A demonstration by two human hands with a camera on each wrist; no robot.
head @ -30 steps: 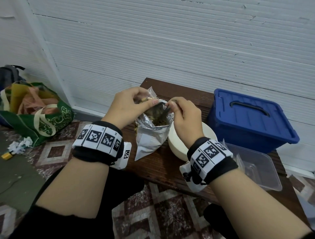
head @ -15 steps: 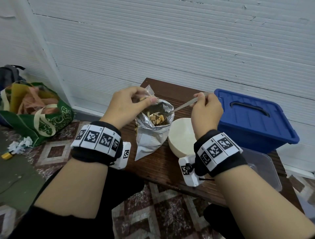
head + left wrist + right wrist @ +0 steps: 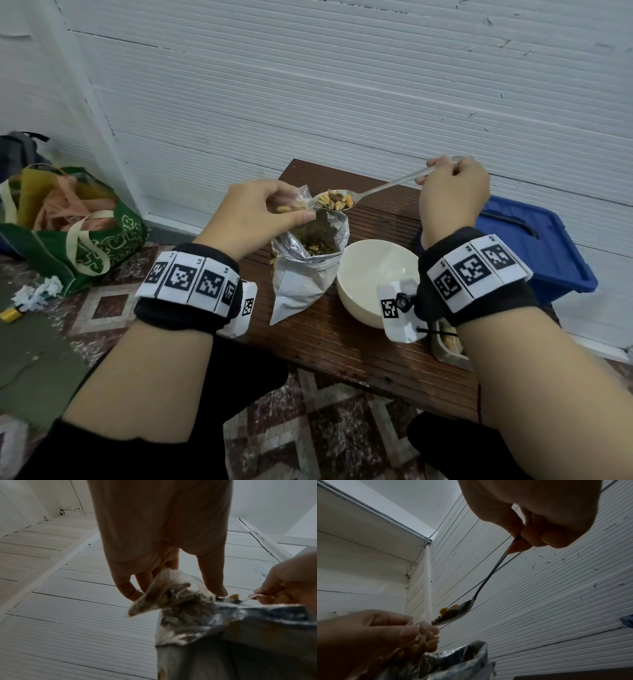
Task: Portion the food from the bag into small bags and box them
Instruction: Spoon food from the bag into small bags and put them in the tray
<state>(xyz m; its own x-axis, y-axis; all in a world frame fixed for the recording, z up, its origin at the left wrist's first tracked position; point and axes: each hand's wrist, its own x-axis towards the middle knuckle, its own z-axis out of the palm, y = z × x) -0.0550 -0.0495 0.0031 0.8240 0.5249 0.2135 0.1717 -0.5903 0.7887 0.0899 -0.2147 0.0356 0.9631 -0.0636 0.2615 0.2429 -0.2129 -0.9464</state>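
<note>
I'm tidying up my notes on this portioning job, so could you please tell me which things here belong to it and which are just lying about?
Part of the job:
- foil bag, on the table
- small bag, held by the left hand
- spoon of nuts, in the right hand
- bowl
- blue box

Lying about:
- green tote
- crumpled paper
- backpack

Black wristbands [image 3: 186, 310] bearing white square-code tags; black sleeves [image 3: 113, 455].
</note>
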